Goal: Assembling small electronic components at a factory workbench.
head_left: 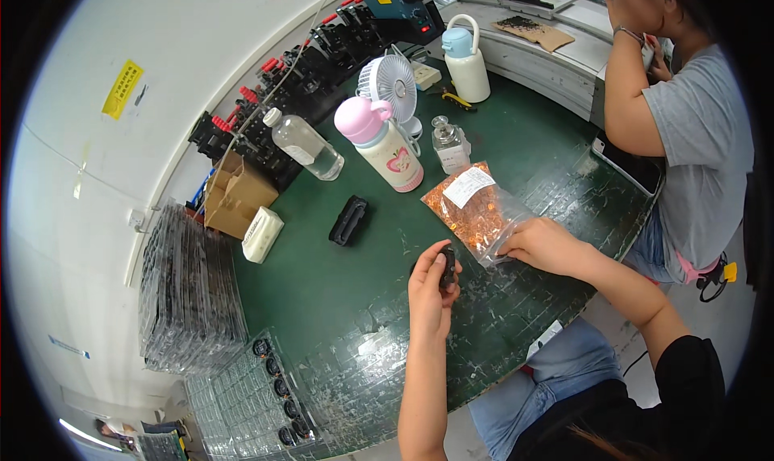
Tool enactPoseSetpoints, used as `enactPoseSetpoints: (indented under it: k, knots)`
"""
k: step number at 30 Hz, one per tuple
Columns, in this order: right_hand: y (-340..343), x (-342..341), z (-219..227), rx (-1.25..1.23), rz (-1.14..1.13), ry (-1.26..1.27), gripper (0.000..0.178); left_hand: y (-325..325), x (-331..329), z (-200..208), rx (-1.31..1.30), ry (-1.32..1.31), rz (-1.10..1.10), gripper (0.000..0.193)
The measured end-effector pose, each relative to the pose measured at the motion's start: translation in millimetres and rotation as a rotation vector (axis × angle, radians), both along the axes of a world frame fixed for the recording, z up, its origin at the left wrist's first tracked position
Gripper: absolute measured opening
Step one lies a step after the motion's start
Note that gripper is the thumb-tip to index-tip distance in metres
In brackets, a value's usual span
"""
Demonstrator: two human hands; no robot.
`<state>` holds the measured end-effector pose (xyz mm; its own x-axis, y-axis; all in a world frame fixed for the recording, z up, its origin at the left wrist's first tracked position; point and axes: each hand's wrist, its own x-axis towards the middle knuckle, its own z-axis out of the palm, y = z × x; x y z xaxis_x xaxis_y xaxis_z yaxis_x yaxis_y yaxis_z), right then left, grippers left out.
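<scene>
My left hand [433, 292] is closed around a small black plastic part [447, 267], held upright above the table in front of me. To its right, my right hand [542, 245] is at the mouth of a clear plastic bag [513, 211] full of small orange parts [480, 221]. Its fingers are curled together at the opening; whether they pinch the plastic or a piece inside is hidden. A white label [469, 187] is stuck on the bag. Left of my hands, a black oblong part [349, 221] lies alone on the green tabletop [322, 275].
Beyond the bag stand a glass bottle [450, 145], a pink-lidded flask [379, 145], a fan [389, 88] and a white flask [468, 66]. Stacked trays [189, 292] and a tray of round black parts [242, 404] are at left. A co-worker [685, 122] sits at right.
</scene>
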<state>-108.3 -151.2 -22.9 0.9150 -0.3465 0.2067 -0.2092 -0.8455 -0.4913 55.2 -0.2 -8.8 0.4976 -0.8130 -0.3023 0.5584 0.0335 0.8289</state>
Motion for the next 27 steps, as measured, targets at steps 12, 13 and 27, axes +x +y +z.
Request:
enactPoseSetpoints:
  k: [12, 13, 27]
  knots:
    - [-4.8, 13.5, 3.0, -0.206, 0.036, 0.123, 0.014, -5.5, -0.1, -0.7, -0.003, -0.029, -0.010, 0.026]
    - [-1.9, 14.7, 7.1, -0.221, 0.049, 0.132, 0.015, -2.4, 0.5, -2.4, -0.002, -0.033, 0.000, 0.026]
    - [13.2, 58.3, 62.8, 0.774, 0.148, -0.496, 0.011, -4.9, -2.1, 8.6, -0.179, -0.053, 0.189, 0.023]
